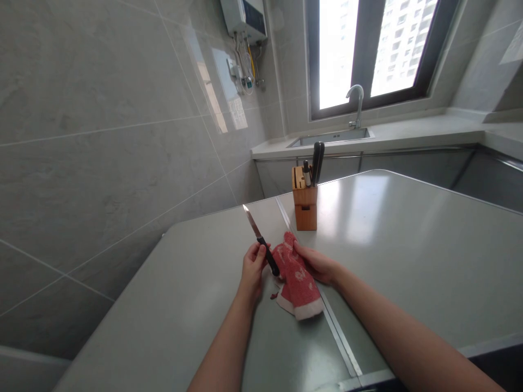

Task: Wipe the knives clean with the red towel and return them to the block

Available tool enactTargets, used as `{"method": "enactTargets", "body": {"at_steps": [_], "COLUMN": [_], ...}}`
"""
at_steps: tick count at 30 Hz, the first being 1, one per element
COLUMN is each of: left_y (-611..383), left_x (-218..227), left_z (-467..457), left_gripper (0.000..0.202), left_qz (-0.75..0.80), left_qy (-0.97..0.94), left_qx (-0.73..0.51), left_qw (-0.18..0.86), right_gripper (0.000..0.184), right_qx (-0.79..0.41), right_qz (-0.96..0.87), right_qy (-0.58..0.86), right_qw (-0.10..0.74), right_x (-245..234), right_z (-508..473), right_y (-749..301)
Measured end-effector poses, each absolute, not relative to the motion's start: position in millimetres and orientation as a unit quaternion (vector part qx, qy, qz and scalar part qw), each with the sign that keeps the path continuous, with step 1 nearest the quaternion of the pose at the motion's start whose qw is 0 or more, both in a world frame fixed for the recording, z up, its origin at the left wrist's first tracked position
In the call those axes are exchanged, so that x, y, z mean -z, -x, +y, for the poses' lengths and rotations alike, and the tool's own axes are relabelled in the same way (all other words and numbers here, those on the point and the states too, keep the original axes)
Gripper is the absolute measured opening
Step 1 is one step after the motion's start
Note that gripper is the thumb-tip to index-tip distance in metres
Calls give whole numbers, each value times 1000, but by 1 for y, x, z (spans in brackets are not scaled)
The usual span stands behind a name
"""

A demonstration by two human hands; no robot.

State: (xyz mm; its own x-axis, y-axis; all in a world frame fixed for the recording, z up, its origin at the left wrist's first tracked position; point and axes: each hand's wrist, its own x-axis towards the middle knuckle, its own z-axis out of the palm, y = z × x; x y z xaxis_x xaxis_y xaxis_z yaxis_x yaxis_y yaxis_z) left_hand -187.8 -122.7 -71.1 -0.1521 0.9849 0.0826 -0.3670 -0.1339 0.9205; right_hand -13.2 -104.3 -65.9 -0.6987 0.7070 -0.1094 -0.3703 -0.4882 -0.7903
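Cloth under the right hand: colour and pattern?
The red cloth has white speckled markings and white trim along its lower edge; it shows best in the head view.

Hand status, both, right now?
Left hand: closed, holding a black-handled kitchen knife.
Right hand: on a red-and-white cloth, cannot tell if gripping.

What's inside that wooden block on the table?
The wooden knife block holds knives: two black handles and a smaller dark handle stick out of its top. Their blades are hidden inside the block, so they cannot be seen.
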Motion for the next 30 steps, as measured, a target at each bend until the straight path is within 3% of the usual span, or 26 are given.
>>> {"method": "enactTargets", "body": {"at_steps": [19, 30], "left_y": [186, 182], "left_x": [74, 73], "left_z": [-123, -126], "left_gripper": [23, 23], "left_qz": [410, 409], "left_qy": [-422, -446], "left_qx": [-636, -626], "left_qw": [500, 491], "right_gripper": [32, 43], "right_qx": [-795, -701], "right_qz": [-464, -570], "right_qy": [227, 281], "right_qw": [319, 323], "right_x": [72, 69], "right_z": [-103, -107], "right_y": [15, 19]}}
